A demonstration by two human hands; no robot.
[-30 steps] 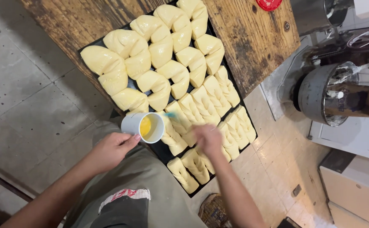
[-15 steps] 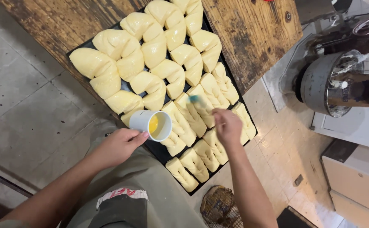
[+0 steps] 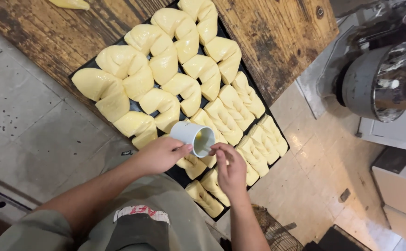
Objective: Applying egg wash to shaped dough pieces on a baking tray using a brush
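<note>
Head view: left hand (image 3: 159, 154) grips tilted cup (image 3: 191, 135) above the tray (image 3: 179, 175); right hand (image 3: 230, 168) pinches a brush inside. Tilting further risks spilling glaze.

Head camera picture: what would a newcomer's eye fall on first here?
First, the black tray crowded with glossy pale-yellow dough pieces, lying on a worn wooden table. Just below the middle, the left hand holds a small white cup tilted over the tray, while the right hand reaches its fingertips into the cup's mouth.
</note>
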